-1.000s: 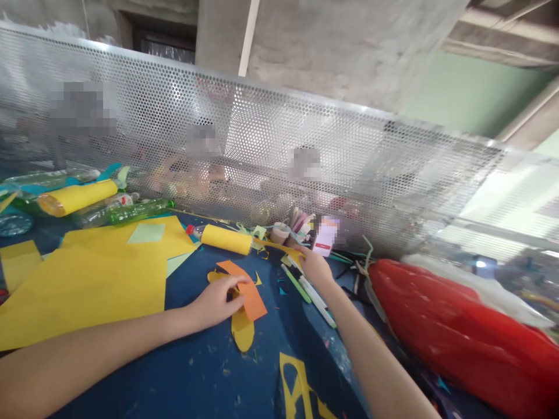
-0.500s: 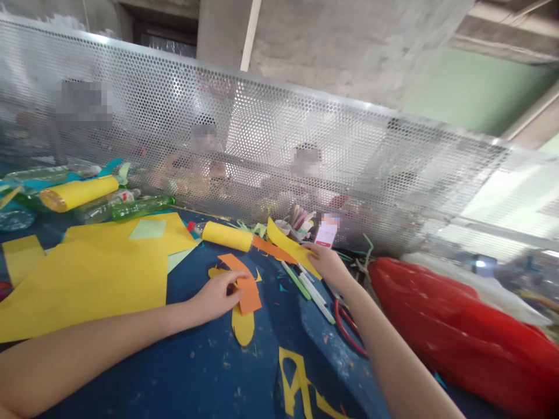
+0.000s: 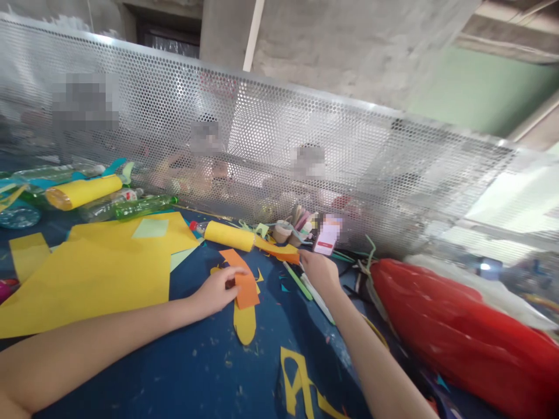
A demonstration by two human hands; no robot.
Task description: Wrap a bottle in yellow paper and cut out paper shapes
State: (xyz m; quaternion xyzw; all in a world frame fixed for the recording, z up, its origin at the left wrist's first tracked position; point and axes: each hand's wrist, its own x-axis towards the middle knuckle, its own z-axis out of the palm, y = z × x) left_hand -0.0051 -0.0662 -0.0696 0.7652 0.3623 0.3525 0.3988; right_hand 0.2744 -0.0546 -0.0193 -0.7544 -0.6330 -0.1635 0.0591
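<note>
My left hand (image 3: pixel 217 289) is closed at the edge of an orange paper strip (image 3: pixel 245 286), thumb and fingers pinching it. Beneath that strip lies a yellow paper cutout with a rounded end (image 3: pixel 245 326). My right hand (image 3: pixel 321 272) pinches the near end of a second orange paper strip (image 3: pixel 286 256), which has a yellow paper strip (image 3: pixel 265 245) along it. Both reach toward a bottle wrapped in yellow paper (image 3: pixel 229 235) with a red cap. Close to my right hand are a green marker (image 3: pixel 298 281) and a white marker (image 3: pixel 317 298).
Large yellow sheets (image 3: pixel 109 279) cover the table's left side. Behind them lie a green bottle (image 3: pixel 146 206) and another yellow-wrapped bottle (image 3: pixel 85 192). A phone (image 3: pixel 326 235) leans near a perforated metal screen (image 3: pixel 262 134). A red plastic bag (image 3: pixel 463 326) bulges at right; yellow scraps (image 3: pixel 294 381) lie in front.
My right hand has moved slightly left and down. The curved yellow strip beside it now lies lower, along the orange one. The red scissor handles no longer show. My left hand stays on its strip.
</note>
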